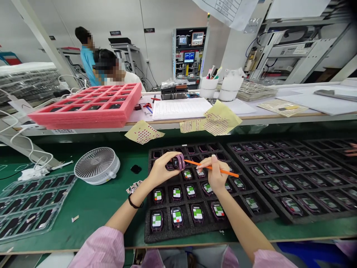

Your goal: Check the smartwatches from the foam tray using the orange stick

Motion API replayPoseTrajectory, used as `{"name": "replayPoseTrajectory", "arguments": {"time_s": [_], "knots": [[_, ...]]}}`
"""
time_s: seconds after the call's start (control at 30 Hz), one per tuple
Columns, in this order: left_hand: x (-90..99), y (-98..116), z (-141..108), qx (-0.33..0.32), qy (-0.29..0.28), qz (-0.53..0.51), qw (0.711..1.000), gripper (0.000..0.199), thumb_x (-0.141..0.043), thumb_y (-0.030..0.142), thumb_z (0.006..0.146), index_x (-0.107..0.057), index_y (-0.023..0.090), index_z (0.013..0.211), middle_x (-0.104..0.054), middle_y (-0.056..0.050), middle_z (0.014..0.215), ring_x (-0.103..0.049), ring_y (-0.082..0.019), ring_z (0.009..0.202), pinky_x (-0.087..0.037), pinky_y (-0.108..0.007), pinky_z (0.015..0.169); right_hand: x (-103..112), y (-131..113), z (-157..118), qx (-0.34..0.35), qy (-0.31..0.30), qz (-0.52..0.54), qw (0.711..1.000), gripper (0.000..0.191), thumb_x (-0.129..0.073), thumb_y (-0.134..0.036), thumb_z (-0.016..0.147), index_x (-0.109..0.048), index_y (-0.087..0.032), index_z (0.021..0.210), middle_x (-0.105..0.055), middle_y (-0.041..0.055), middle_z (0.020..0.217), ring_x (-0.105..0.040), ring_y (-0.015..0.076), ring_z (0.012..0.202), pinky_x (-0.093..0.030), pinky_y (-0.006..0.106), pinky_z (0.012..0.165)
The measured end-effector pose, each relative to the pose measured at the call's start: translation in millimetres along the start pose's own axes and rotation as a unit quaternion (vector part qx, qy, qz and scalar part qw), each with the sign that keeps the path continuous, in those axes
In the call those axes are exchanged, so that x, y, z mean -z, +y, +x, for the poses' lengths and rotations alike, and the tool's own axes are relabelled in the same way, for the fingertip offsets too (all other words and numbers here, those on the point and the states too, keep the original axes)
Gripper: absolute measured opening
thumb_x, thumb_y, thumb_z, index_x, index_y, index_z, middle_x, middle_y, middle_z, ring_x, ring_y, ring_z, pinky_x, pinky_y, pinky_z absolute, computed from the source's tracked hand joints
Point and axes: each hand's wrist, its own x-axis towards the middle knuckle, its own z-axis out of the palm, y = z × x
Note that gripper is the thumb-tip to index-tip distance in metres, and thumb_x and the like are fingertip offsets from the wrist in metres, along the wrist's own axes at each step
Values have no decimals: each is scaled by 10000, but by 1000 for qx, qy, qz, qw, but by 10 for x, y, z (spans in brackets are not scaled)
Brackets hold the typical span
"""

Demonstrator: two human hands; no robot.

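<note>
My left hand point(165, 168) is closed round a purple smartwatch body point(178, 162), holding it on edge above the black foam tray point(192, 235). Between the fingers of my right hand point(216, 173) is a thin orange stick point(229, 173), its tip at the side of the watch. Whether the tip presses a button there, I cannot tell. Below both hands, the tray holds several watches in its pockets; many screens, like that of one watch point(198, 213), show green, white and some red blocks. Others in the back rows are dark.
More foam trays point(275, 203) of watches lie to the right, where another person's hand point(351, 150) shows at the edge. A white fan point(97, 165) and a clear plastic tray point(36, 204) are on the left. Above, a shelf carries a pink foam tray point(83, 118).
</note>
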Motion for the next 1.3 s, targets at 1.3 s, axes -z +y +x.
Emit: {"name": "replayPoseTrajectory", "arguments": {"time_s": [1.3], "knots": [[-71, -217, -149, 139, -176, 103, 969, 440, -789, 284, 641, -653, 135, 1032, -658, -110, 1053, -639, -262, 955, -518, -381, 857, -16, -147, 111, -77, -104, -46, 990, 424, -490, -448, 913, -672, -188, 631, -623, 10, 535, -605, 131, 485, -515, 281, 538]]}}
